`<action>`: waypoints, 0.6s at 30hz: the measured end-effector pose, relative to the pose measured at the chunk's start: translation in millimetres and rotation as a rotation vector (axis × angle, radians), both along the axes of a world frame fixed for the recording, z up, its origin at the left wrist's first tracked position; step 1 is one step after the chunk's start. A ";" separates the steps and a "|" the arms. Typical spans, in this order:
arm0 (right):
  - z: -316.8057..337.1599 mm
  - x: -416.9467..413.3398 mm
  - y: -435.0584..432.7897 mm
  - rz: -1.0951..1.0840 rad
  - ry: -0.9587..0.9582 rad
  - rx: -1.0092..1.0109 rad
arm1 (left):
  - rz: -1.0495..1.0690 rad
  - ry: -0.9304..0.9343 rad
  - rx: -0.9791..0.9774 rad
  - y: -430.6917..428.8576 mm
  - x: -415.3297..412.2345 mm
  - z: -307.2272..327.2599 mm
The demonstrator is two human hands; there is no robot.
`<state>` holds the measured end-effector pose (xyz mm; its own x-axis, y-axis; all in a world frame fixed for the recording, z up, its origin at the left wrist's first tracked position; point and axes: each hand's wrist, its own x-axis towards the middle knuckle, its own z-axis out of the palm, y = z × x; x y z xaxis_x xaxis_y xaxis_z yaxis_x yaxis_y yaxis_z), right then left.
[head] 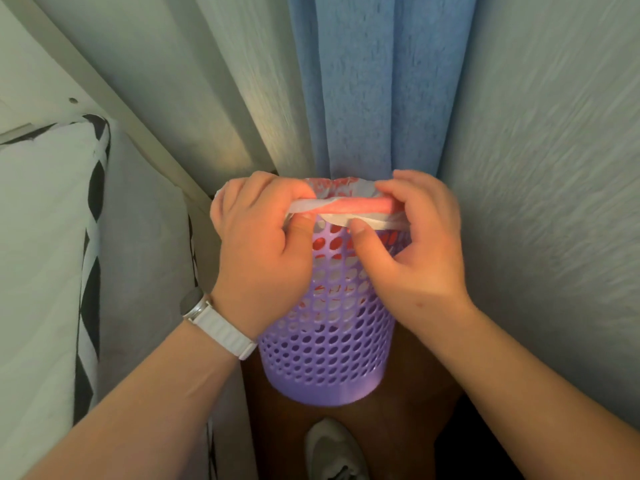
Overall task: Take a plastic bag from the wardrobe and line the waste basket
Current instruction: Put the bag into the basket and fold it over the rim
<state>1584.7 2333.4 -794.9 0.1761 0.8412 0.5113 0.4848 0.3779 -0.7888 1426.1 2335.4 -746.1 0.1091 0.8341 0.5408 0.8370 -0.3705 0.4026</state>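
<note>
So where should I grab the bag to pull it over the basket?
Grip the plastic bag by its twisted edge at the near rim of the purple waste basket, coming from above, as the left hand and right hand do. The rest already sits inside, showing through the holes.

Purple basket (325,341), round, walls pierced all over with rows of small holes, solid band at the base; upright, below and between left hand (263,237) and right hand (419,244), top edge level with the fingers. White bag (349,206) with red print, thin and crinkled, down inside the basket and visible through the upper holes; mouth edge draped over the far rim, near edge twisted into a red-and-white strip, stretched taut from one hand to the other, pinched at each end.
</note>
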 end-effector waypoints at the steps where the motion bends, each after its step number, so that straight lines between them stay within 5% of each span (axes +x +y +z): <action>1: -2.1 4.6 3.4 -0.006 -0.011 0.001 | -0.009 -0.023 0.002 0.6 -0.7 0.0; 9: -10.5 11.9 9.4 -0.037 0.047 0.076 | -0.060 -0.096 -0.012 -4.0 6.3 -1.0; 18: -0.4 -4.9 1.3 -0.118 -0.006 0.076 | -0.016 0.068 0.030 -17.5 22.3 0.0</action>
